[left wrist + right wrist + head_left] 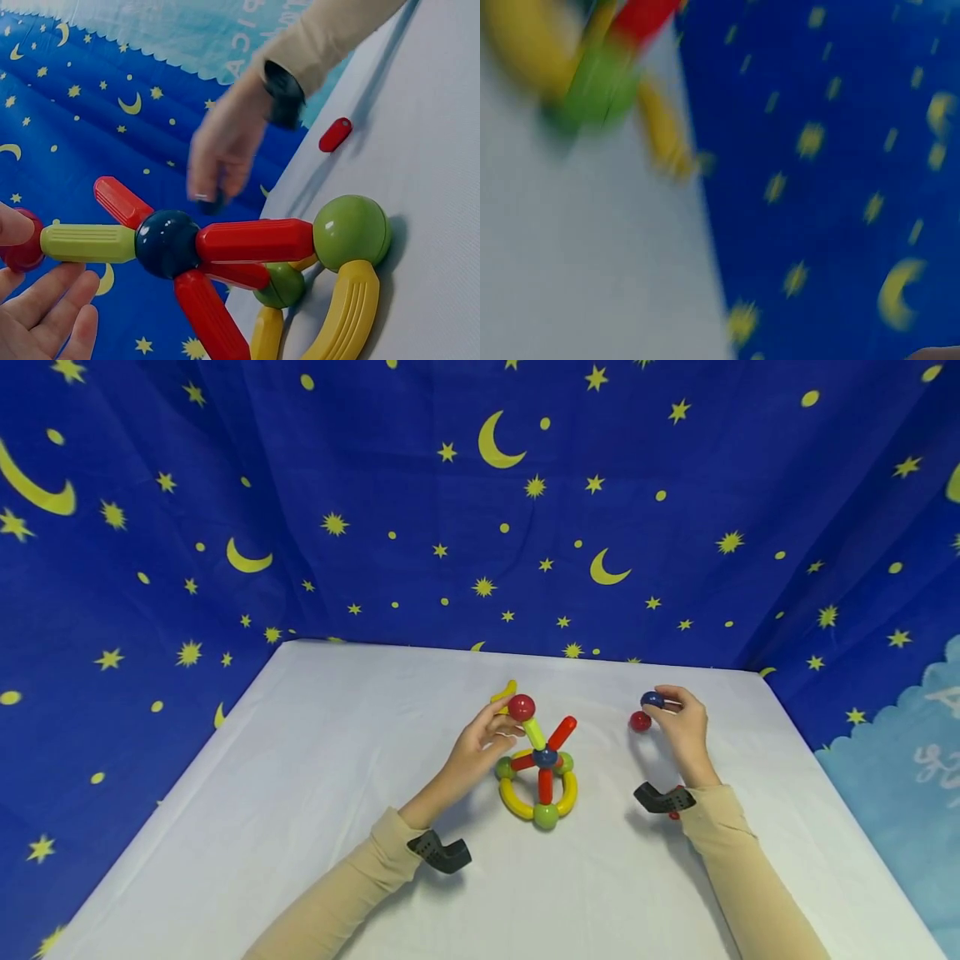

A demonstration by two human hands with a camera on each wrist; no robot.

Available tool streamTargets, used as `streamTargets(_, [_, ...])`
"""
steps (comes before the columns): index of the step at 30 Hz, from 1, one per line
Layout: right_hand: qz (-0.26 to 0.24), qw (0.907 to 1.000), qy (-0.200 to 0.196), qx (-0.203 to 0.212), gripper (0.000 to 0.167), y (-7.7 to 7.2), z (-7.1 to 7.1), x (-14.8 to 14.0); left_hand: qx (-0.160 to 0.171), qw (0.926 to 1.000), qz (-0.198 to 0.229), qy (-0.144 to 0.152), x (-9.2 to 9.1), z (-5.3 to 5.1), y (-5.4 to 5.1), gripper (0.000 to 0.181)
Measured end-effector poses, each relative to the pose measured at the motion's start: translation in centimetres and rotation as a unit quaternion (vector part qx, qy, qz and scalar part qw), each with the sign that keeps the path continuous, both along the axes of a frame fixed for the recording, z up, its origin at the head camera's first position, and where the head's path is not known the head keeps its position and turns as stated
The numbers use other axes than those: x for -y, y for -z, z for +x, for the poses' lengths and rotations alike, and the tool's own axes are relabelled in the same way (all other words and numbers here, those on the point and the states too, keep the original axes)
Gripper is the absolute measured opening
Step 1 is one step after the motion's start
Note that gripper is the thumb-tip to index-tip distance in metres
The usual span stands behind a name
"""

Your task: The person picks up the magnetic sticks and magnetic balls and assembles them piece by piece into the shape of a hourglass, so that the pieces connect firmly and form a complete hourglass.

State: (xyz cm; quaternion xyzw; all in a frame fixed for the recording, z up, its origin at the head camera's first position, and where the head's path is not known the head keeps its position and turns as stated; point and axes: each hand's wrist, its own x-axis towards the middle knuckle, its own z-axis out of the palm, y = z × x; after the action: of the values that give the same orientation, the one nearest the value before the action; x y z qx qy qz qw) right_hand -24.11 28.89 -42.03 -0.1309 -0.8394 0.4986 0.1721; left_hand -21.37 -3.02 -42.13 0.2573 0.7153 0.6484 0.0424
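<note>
My left hand [480, 742] pinches a red ball [522, 707] at the tip of a lime-green stick [534, 734]. That stick joins a dark blue ball [545, 757], from which several red sticks [255, 240] spread out. Below them, green balls [546, 816] and curved yellow sticks [517, 802] form a ring on the table. To the right, my right hand [684, 727] holds another dark blue ball [652, 700] between thumb and fingers. A loose red ball [640, 721] is just beneath it. The right wrist view is blurred, with only a sliver of that hand at its bottom corner.
A curved yellow piece [507, 692] lies behind the left hand. On the white table [300, 760], a red stick [335, 135] lies near the right forearm, partly hidden by the wrist camera in the head view. A starry blue curtain [420, 510] stands behind.
</note>
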Motion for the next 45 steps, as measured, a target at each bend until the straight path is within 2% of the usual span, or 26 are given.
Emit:
streamTargets(3, [-0.039, 0.9968, -0.061, -0.033, 0.042, -2.1, 1.3, 2.6, -0.008, 1.0000, -0.002, -0.001, 0.0, 0.1, -0.2, 0.056])
streamTargets(6, [-0.063, 0.9856, -0.141, -0.069, 0.044, -3.4, 2.8, 4.7, -0.017, 0.9998, -0.005, -0.003, 0.0, 0.1, -0.3, 0.056])
streamTargets(10, [-0.074, 0.9672, -0.223, -0.097, 0.042, -4.2, 4.3, 6.6, -0.023, 0.9997, -0.010, -0.006, 0.1, 0.2, -0.4, 0.055])
streamTargets(13, [-0.072, 0.9604, -0.254, -0.089, 0.040, -4.2, 4.8, 7.4, -0.022, 0.9995, -0.017, -0.012, 0.1, 0.1, -0.5, 0.054])
streamTargets(19, [-0.081, 0.9596, -0.262, -0.061, 0.040, -3.9, 5.0, 7.9, -0.007, 0.9990, -0.037, -0.023, 0.2, -0.3, -0.4, 0.051])
streamTargets(25, [-0.104, 0.9539, -0.272, -0.075, 0.040, -3.9, 5.0, 8.2, -0.008, 0.9992, -0.035, -0.019, 0.3, -0.3, -0.6, 0.049])
streamTargets(31, [-0.103, 0.9483, -0.283, -0.098, 0.039, -4.1, 5.2, 8.6, -0.020, 0.9989, -0.035, -0.022, 0.3, -0.1, -1.0, 0.047])
streamTargets(39, [-0.120, 0.9374, -0.307, -0.113, 0.039, -4.1, 5.3, 9.0, -0.023, 0.9981, -0.046, -0.034, 0.3, -0.1, -0.8, 0.048])
streamTargets(45, [-0.103, 0.9447, -0.294, -0.103, 0.039, -3.9, 5.3, 8.8, -0.018, 0.9982, -0.045, -0.034, 0.3, 0.0, -0.8, 0.048])
